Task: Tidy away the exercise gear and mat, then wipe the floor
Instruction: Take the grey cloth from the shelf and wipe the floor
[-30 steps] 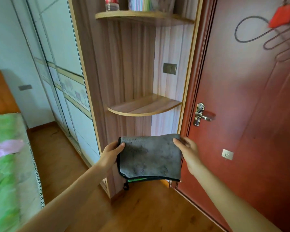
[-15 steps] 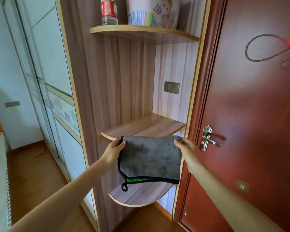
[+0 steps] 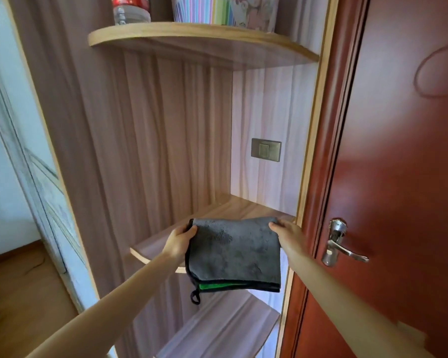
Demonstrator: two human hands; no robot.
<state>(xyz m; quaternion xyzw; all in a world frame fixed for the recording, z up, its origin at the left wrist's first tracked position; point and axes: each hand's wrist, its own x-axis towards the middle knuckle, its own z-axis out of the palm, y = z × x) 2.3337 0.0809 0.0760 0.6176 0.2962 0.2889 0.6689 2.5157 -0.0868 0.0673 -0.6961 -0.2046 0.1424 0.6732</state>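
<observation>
A folded grey cloth (image 3: 234, 251) with black trim, a green underside and a small black loop hangs between both hands. My left hand (image 3: 180, 240) pinches its upper left corner and my right hand (image 3: 286, 229) pinches its upper right corner. The cloth is held in front of the middle wooden corner shelf (image 3: 233, 210), its top edge about level with the shelf board. No exercise gear or mat is in view.
The corner shelf unit has an upper shelf (image 3: 202, 37) carrying a bottle (image 3: 131, 9) and a striped container (image 3: 223, 10), and a lower shelf (image 3: 217, 329). A red door (image 3: 404, 164) with a metal handle (image 3: 339, 244) stands at right. A wall switch (image 3: 266, 149) sits above the middle shelf.
The view has risen and closed in on the shelf unit. Both hands have carried the cloth up from below the middle shelf to its level. The bed has left the view.
</observation>
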